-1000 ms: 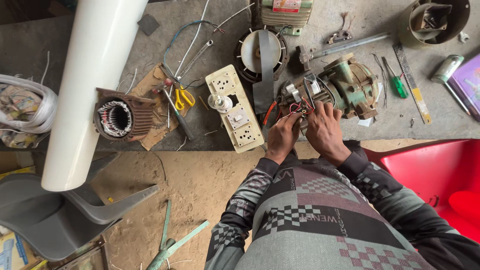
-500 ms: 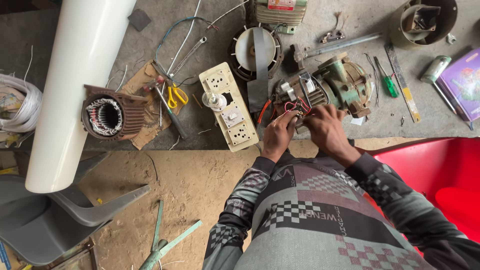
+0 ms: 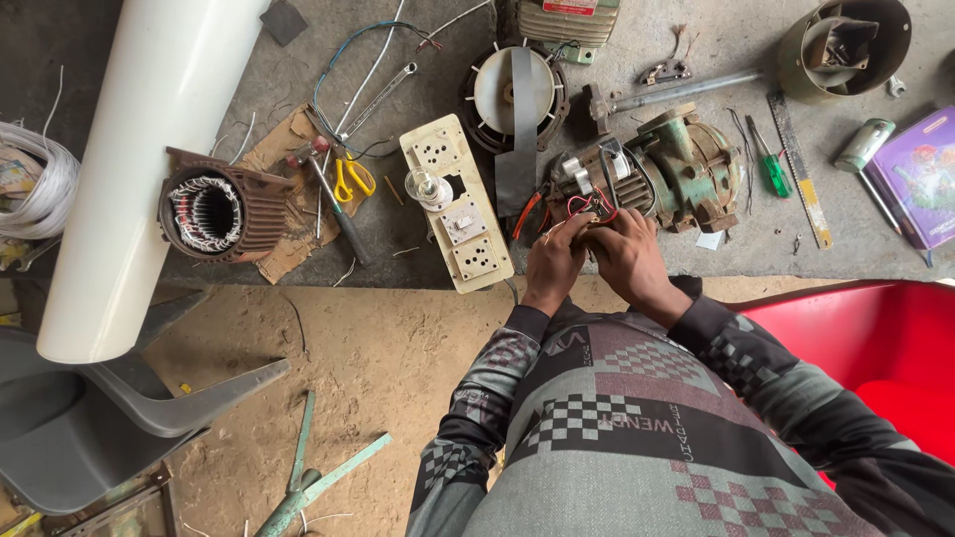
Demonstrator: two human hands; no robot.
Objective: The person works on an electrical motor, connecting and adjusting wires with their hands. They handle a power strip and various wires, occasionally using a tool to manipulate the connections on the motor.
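Red and dark wires (image 3: 587,204) are pinched between the fingers of both hands at the near end of a green electric motor (image 3: 662,174), which is laid on its side on the grey counter (image 3: 418,239). The left hand (image 3: 553,261) is closed around the wire ends from the left, and the right hand (image 3: 625,254) is closed on them from the right; the two hands are touching each other. The exact place where the wires are joined is hidden behind the knuckles, so it cannot be told how many strands are held.

Just beside the left hand, a cream switchboard (image 3: 456,204) with sockets is placed, and a small clear bulb (image 3: 428,187) is seen on it. Above the hands, a round fan cover (image 3: 512,94) is lying with a dark flat strip across it. Further left, a brown stator (image 3: 214,214) with copper windings is set partly under a thick white pipe (image 3: 149,149), whose upper end is cut off by the frame. Yellow scissors (image 3: 353,179) are lying between the stator and the switchboard.

To the right of the motor, a green screwdriver (image 3: 768,164) and a metal ruler (image 3: 801,174) are placed side by side. A purple book (image 3: 920,179) is cut off at the right edge. A red plastic chair (image 3: 875,348) is partly hidden by the patterned sleeve of the person.
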